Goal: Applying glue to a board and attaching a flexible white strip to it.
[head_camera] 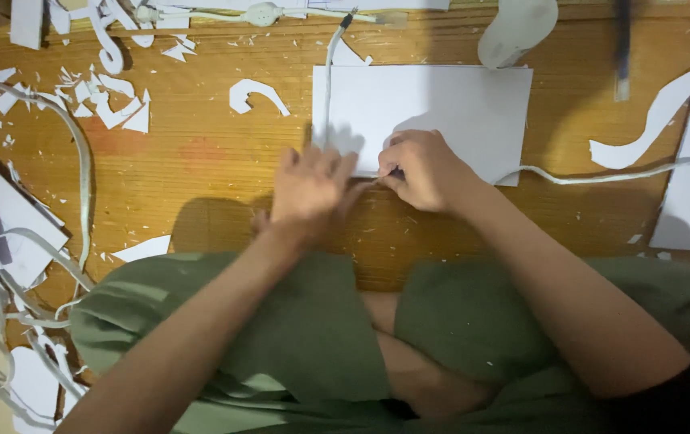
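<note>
The wooden table [200, 161] fills the view, littered with white paper scraps [112, 100] toward ten o'clock and a long curved offcut [650, 120] at three o'clock. White cables [80, 161] loop down the nine o'clock side, and another cable [602, 173] runs off to the right from under the sheet.

A white rectangular sheet [457, 104] lies flat just past the centre, toward one o'clock, with its near edge under the person's hands.

The work looks to be in the middle of a cut or score along the sheet's lower left edge. By my reading, the next move calls for a steady pull of the tool along that edge while the other hand presses the paper so it does not slide.

The right hand [425, 173] is curled nearly closed, pinching a thin dark tool [393, 172] at its tip; whether it is a blade or a pen is too small to tell. It rests on the sheet's near edge.

The left hand [309, 193] is blurred, fingers spread loosely and flat, at the sheet's lower left corner, just beside the right hand at its nine o'clock. It appears to hold nothing; whether it touches the sheet I cannot tell.
</note>
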